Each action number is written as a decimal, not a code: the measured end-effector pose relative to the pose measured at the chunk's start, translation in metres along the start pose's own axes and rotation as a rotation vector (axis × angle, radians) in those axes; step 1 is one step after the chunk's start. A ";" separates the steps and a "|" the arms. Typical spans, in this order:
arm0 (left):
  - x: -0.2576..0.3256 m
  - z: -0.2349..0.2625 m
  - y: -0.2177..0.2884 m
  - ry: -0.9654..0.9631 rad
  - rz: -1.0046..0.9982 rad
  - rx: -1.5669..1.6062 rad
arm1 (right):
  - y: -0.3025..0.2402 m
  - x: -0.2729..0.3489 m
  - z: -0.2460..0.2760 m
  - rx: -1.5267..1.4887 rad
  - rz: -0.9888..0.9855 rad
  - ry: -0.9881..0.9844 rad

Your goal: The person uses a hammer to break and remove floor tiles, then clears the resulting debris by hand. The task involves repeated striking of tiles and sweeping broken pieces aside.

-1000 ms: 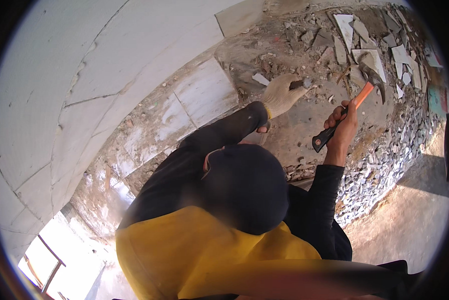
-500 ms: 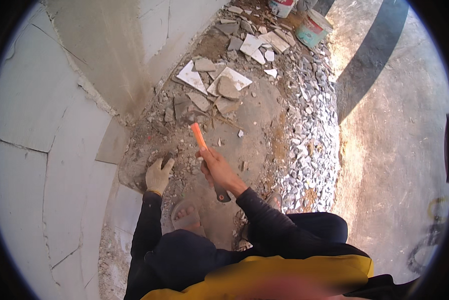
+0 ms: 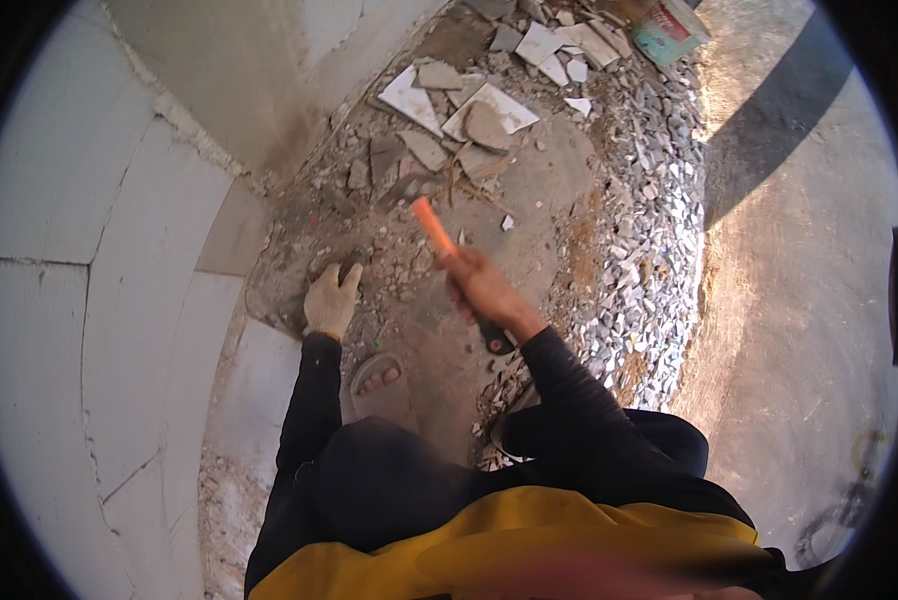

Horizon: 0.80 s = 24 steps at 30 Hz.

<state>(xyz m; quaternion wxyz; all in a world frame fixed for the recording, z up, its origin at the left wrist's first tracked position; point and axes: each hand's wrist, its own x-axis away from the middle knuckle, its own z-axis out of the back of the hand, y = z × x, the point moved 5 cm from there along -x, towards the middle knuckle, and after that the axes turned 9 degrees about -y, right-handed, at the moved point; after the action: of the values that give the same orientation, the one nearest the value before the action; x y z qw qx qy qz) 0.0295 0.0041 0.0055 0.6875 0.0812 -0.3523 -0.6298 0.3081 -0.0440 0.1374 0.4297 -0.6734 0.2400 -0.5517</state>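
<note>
My right hand (image 3: 484,288), bare, is closed round a hammer (image 3: 435,228) with an orange and black handle. Its greyish head is away from me, low over the rubble and hard to make out against it. The butt of the handle shows below my palm. My left hand (image 3: 331,302) wears a pale work glove and reaches down to the dusty ground beside the wall. Its thumb and a finger are spread apart, and I see nothing held between them. Broken tile pieces (image 3: 409,98) lie beyond the hammer head.
A pale block wall (image 3: 144,260) runs along my left. Grey gravel (image 3: 639,290) forms a strip on the right, beside a concrete floor (image 3: 779,290). A dirty bucket (image 3: 666,35) stands at the far right. My sandalled foot (image 3: 377,378) is below my left hand.
The view has shifted, so the rubble sits higher and farther right. My right hand has moved right with the hammer still in its grip. My left hand stays low by the wall.
</note>
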 end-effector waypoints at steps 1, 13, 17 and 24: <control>-0.003 -0.002 0.000 -0.003 -0.048 -0.006 | -0.014 0.002 0.018 0.019 0.008 0.086; 0.003 -0.001 -0.004 -0.011 -0.032 0.086 | 0.056 -0.019 -0.050 -0.075 -0.423 -0.091; 0.006 -0.005 -0.003 -0.061 -0.023 0.093 | 0.040 -0.021 0.038 -0.141 -0.068 0.008; 0.008 -0.012 -0.003 -0.068 -0.079 0.087 | -0.062 -0.023 0.084 -0.416 0.327 0.753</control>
<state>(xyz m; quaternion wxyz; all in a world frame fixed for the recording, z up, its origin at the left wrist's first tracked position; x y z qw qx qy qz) 0.0342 -0.0080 -0.0017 0.6457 0.1035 -0.3988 -0.6429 0.3720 0.0331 0.1757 0.2497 -0.4513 0.5883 -0.6228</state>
